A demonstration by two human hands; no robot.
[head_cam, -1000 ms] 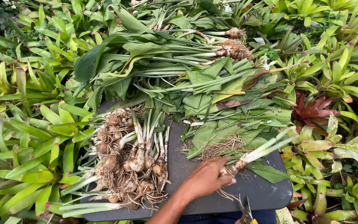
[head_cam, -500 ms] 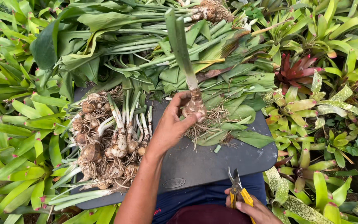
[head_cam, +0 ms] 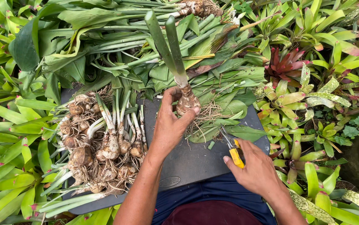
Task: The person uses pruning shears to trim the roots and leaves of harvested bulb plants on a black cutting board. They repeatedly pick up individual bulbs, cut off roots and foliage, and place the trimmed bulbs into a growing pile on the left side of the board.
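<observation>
My left hand (head_cam: 172,125) grips a plant bulb (head_cam: 186,101) with cut green stalks that point up and away, held upright over a dark grey board (head_cam: 196,160). Thin roots hang from the bulb's base. My right hand (head_cam: 256,166) holds yellow-handled snips (head_cam: 232,148) just right of and below the bulb, blades pointing toward the roots. A pile of trimmed bulbs (head_cam: 100,146) with short stalks lies on the left part of the board.
A heap of long green leaves and uncut plants (head_cam: 154,54) lies behind the board. Cut leaves and root scraps (head_cam: 225,116) sit on its far right side. Bromeliad plants (head_cam: 304,83) surround the board on both sides.
My left hand picked a plant from the right side of the board and raised it upright at the middle. My right hand with the snips came up into view toward the roots.
</observation>
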